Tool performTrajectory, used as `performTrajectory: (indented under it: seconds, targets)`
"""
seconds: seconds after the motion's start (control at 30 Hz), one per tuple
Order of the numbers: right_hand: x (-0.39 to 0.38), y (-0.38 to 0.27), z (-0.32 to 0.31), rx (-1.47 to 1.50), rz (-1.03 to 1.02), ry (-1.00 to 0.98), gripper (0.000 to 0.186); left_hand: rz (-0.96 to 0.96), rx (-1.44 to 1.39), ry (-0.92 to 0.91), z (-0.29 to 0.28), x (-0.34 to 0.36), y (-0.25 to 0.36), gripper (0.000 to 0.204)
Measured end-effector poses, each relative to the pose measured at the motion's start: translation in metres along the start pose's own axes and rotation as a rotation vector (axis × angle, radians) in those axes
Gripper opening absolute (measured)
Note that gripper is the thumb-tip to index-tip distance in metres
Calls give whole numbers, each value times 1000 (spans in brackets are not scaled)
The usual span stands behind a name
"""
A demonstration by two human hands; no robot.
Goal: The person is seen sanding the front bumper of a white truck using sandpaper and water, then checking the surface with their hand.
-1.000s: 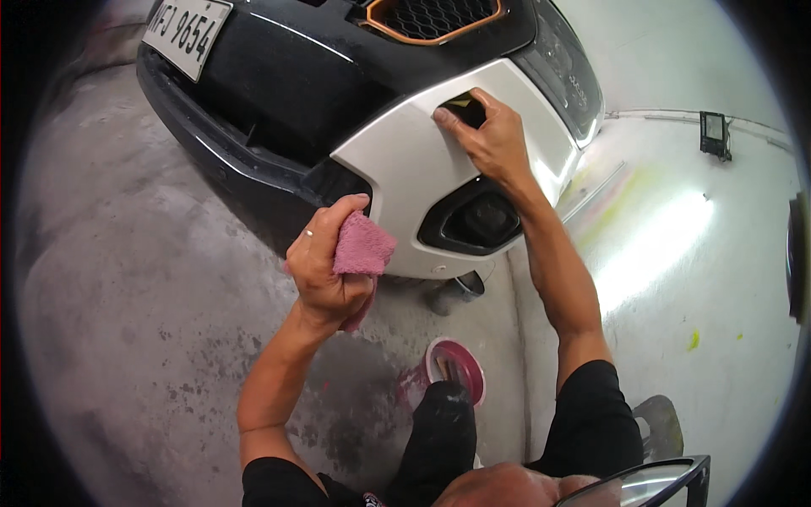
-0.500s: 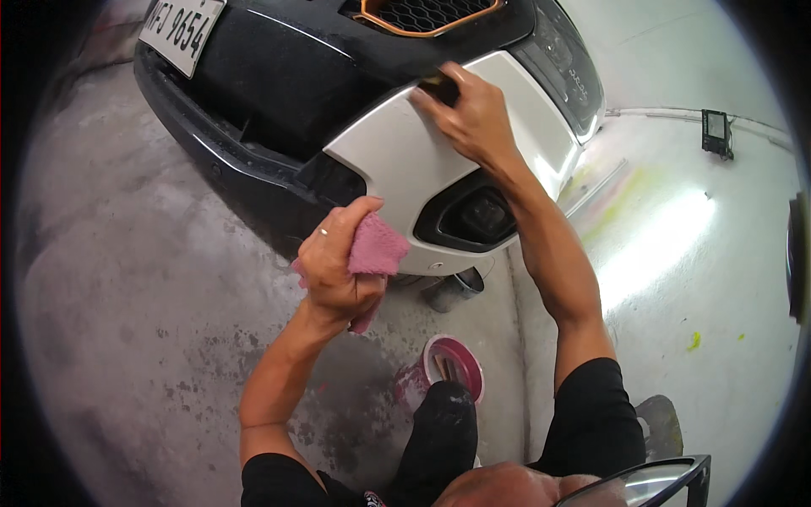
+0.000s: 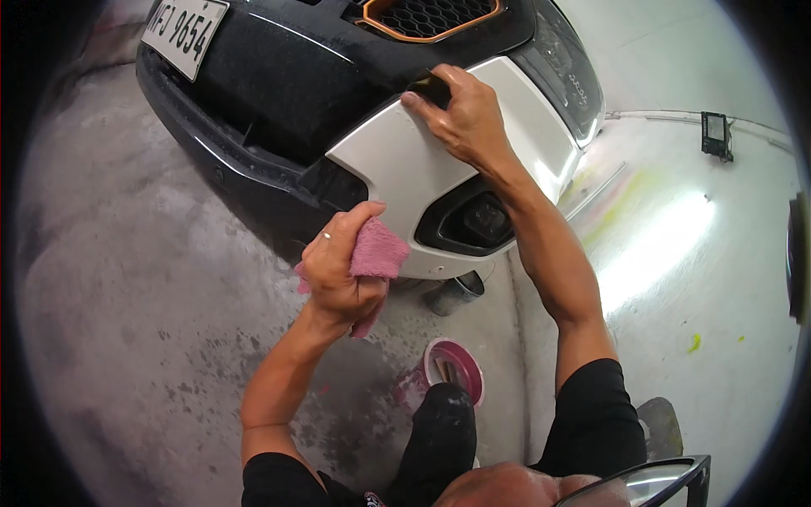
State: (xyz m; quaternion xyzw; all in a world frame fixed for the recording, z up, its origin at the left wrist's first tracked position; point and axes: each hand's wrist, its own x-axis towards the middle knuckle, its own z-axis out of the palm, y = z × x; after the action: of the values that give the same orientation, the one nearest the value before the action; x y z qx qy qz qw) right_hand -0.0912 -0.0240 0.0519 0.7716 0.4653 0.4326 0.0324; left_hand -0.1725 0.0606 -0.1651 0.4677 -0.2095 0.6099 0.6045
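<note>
My left hand [image 3: 336,270] is closed round a folded pink cloth [image 3: 380,253], just in front of the lower part of the car's bumper. My right hand [image 3: 456,118] grips a thin, dark, flat pad [image 3: 427,87] with a yellowish edge, pressed at the upper edge of the white bumper panel [image 3: 380,148], where it meets the black bodywork [image 3: 279,84]. Below that hand sits a black fog lamp housing [image 3: 456,224]. My fingers partly hide the pad.
A dark metal bucket [image 3: 452,291] sits under the bumper, and a pink tub [image 3: 469,355] holding some tools stands by my leg. A pale wall [image 3: 642,321] on the right carries a floodlight [image 3: 716,135]. An orange-trimmed grille [image 3: 431,17] is at the top.
My right hand has moved up and left along the panel with the pad, then slightly back down in the last half second. My left hand with the cloth has shifted a little to the right.
</note>
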Motion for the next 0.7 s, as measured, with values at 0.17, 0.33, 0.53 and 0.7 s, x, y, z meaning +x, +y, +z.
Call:
performTrajectory:
  seconds: [0.17,0.33,0.53,0.7]
  targets:
    - [-9,4,4,134,151,-49,28,-8,13,-21,4,-3,1,52]
    - [-6,6,1,154,99,-16,28,40,60,-87,8,-3,5,50]
    - [6,-6,10,56,70,11,28,-12,-1,-64,9,-4,9,49]
    - [-16,2,3,135,143,-29,30,48,34,-71,10,-2,7,48]
